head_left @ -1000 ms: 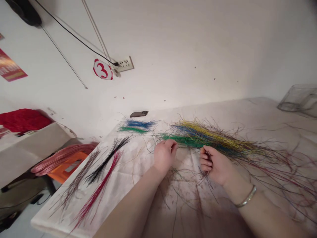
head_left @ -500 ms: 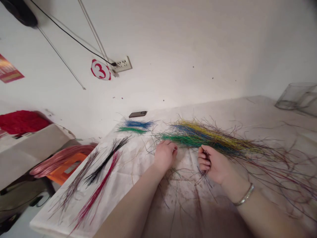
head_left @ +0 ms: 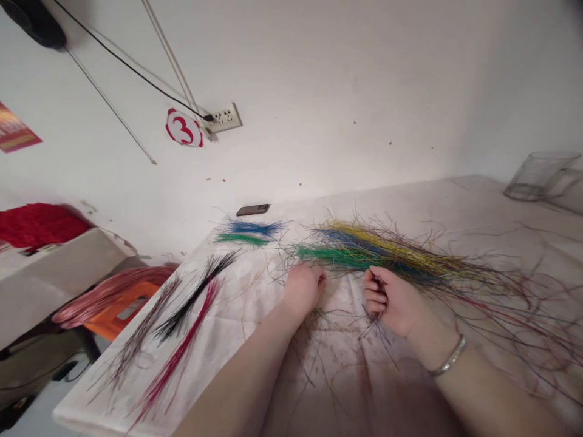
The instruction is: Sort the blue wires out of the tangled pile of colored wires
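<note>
Soft, even light brightens the white wall (head_left: 319, 73) at 12 o'clock and fades to a dark corner at 1 o'clock. A broad, soft shadow covers the stained cloth (head_left: 337, 388) at 6 o'clock, the thin wires (head_left: 514, 315) at 3 o'clock look slightly blurred, and wide-angle distortion bends the edges.

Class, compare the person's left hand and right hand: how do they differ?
The left hand shows its back, while the right hand turns its curled fingers toward the camera. The right wrist wears a silver bangle; the left wrist shows none. Both are bare and sit at the near edge of the coloured strands.
</note>
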Demonstrator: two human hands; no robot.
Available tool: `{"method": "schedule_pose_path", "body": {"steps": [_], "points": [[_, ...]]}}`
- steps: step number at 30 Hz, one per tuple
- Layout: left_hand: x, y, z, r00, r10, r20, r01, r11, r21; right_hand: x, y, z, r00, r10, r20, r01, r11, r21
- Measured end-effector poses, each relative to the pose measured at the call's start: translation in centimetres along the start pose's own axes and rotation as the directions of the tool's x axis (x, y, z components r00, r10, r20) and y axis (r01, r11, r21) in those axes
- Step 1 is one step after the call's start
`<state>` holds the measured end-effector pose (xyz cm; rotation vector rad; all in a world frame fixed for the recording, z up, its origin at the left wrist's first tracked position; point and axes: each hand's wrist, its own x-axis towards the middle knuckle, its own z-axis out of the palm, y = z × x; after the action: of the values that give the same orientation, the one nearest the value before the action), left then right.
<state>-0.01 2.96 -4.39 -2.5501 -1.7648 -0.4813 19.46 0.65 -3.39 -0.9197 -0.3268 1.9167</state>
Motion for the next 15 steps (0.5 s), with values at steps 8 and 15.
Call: {"method": "schedule_pose_path", "body": {"steps": [8,15], "points": [[0.0,0.2,-0.5,0.999,0.009,-0.052,-0.011,0.999,-0.037,0.1,0.1,-0.1,1.000,0.001,-0.006,-0.001,1.000,0.000],[-0.7,2.0,-2.3,0.986,-0.039,-0.160,0.020,0.992,-0.122,0.0,0.1,0.1,1.000,0.002,-0.006,-0.002,1.000,0.001]]}}
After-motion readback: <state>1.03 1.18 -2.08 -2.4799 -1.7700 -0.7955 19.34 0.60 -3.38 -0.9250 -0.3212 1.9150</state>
